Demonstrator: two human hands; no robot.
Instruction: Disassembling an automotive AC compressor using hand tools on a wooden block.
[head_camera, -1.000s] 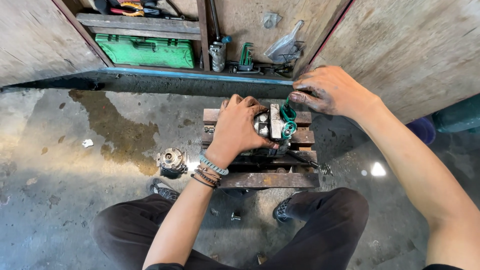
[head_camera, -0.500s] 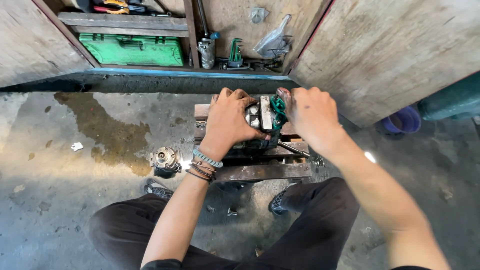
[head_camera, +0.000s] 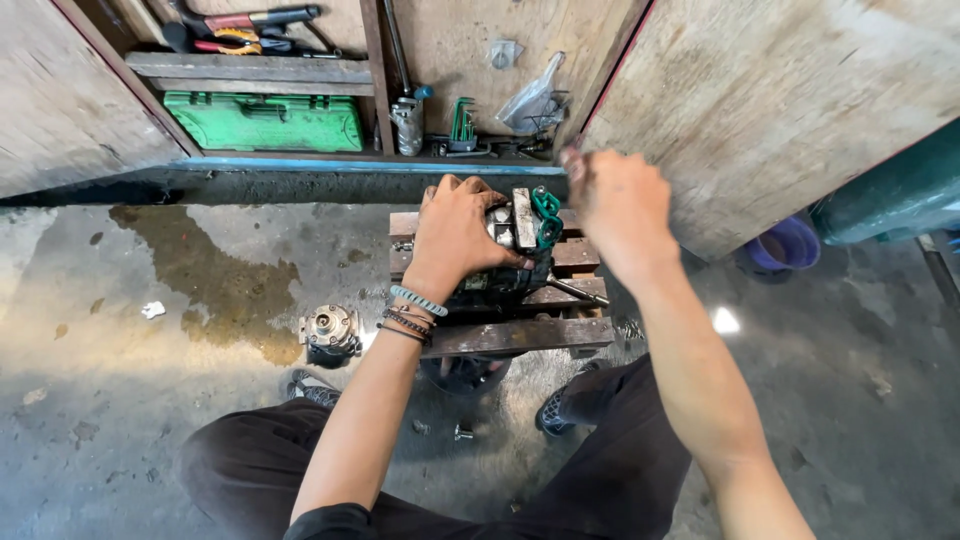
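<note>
One dark metal engine part (head_camera: 505, 255) is seen sitting on one small slatted wooden bench (head_camera: 520, 335), right in front of the knees; one green gasket (head_camera: 547, 218) is draped over its right end. One more round metal part (head_camera: 330, 330) is parked on the concrete floor (head_camera: 130, 400) just left of the bench. Up in the open cupboard, one green tool case (head_camera: 265, 122) is tucked under a shelf, one set of green hex keys (head_camera: 462, 125) is stood to its right, and one clear plastic bag (head_camera: 533, 100) is hung further right; a couple of red-handled tools (head_camera: 245, 25) are laid on the shelf above, exact count can't be told.

The left hand (head_camera: 455, 235) is spread flat over the engine part, fingers curled down over its far edge, so a clamped-down grip on it is shown; a few beaded bracelets are worn at that wrist. The right hand (head_camera: 620, 210) is lifted clear of the part, near the cupboard door's edge; it's blurred, fingers loosely curled, and whether anything is pinched in that grip can't be told.

Compared with half a second back, the right hand has been pulled off the gasket end and raised to the right; the left hand hasn't been shifted.
</note>
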